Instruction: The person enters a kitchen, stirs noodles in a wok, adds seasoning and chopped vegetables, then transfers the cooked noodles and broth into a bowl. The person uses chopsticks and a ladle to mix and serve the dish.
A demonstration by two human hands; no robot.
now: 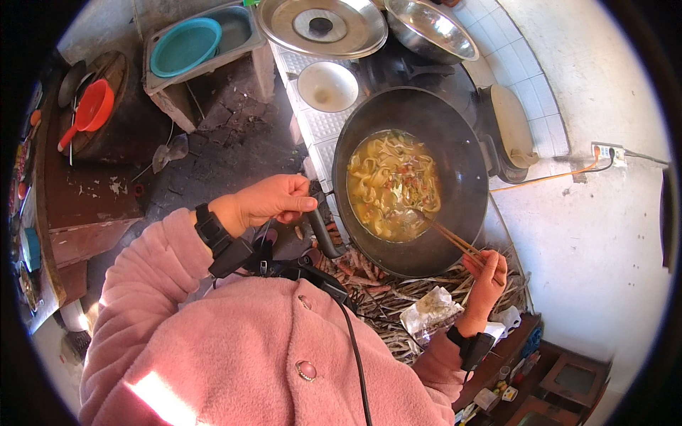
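A large dark wok holds noodle soup with broad noodles, greens and red bits in yellowish broth. My left hand is closed around the upper end of the wok's curved black handle, at the near left side. Wooden chopsticks are gripped in my right hand, over the wok's near right rim. They slant down into the soup, where their tips are hidden. A white bowl with a little residue inside stands on the tiled ledge left of the wok.
Beyond the wok are a wide metal lid and a steel basin. An electric pan stands by the wall, near a cord. Dry stalks and corncobs lie below. At left are a sink and a red ladle.
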